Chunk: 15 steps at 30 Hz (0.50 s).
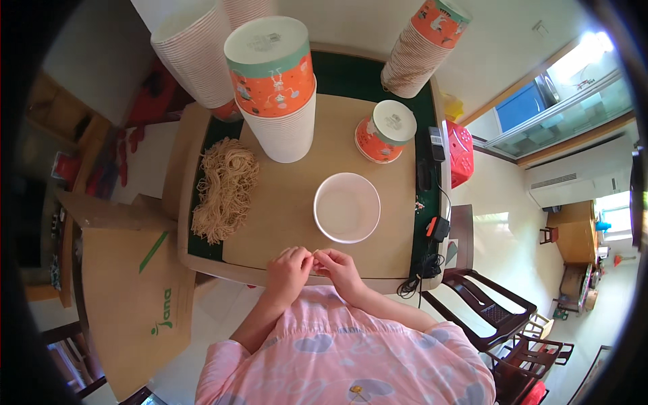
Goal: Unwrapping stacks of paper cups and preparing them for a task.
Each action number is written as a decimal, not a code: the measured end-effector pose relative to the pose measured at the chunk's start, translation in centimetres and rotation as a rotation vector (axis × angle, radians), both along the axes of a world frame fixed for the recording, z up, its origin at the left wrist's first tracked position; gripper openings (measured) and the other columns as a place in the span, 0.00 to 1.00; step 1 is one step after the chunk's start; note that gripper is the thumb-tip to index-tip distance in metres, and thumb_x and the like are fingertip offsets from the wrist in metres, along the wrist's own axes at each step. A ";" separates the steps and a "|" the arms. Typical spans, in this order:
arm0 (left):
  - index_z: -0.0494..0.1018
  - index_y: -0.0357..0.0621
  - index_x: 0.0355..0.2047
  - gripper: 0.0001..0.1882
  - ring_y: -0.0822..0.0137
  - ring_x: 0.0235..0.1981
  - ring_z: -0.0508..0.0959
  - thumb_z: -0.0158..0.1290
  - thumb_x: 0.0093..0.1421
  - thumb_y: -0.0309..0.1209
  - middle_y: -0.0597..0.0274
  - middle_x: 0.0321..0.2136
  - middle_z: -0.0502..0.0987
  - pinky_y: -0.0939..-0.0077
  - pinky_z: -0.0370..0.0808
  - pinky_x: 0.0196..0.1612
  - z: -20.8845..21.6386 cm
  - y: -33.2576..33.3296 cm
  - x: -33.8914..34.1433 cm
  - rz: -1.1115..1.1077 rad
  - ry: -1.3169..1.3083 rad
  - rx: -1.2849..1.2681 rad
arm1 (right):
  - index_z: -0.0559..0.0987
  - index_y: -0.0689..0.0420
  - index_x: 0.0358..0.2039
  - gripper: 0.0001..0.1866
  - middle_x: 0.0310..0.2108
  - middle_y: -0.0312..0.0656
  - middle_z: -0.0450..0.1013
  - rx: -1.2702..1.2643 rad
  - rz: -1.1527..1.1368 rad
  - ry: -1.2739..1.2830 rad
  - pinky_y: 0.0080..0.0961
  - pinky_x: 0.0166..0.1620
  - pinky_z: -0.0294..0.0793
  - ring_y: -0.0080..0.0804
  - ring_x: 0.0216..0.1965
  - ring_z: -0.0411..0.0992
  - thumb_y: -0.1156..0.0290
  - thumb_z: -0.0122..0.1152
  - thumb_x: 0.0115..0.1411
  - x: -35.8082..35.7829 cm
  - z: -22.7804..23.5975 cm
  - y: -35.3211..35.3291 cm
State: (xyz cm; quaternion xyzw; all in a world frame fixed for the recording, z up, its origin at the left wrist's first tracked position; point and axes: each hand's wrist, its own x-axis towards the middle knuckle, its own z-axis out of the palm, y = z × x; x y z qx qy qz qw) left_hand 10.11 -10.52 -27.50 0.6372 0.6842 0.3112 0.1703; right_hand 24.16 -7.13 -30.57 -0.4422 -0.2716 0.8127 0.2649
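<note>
At the table's front edge my left hand (289, 271) and my right hand (339, 271) meet, fingertips pinched together. Whatever lies between the fingers is too small to make out. Just beyond them a white paper tub (346, 208) stands upright, its round mouth facing up. Farther back on the right, an orange-printed paper tub (385, 133) rests upside down. A tall stack of nested paper tubs (278, 88) stands bottom-up at the back left. A loose bundle of beige strings (226, 185) lies on the table's left side.
Brown cardboard (287, 202) covers the green tabletop. More tub stacks rise at the back left (196, 57) and back right (422, 50). Along the right edge lie a black cable and adapter (439, 229). A large cardboard box (128, 283) stands left; dark chairs (489, 307) stand right.
</note>
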 end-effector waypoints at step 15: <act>0.71 0.43 0.21 0.05 0.56 0.25 0.75 0.55 0.47 0.29 0.58 0.21 0.73 0.62 0.71 0.28 -4.3 -1.4 4.1 -0.463 -0.080 -0.237 | 0.69 0.57 0.30 0.05 0.22 0.35 0.68 -0.151 -0.416 0.196 0.20 0.29 0.69 0.22 0.21 0.67 0.71 0.49 0.63 7.5 -0.7 2.0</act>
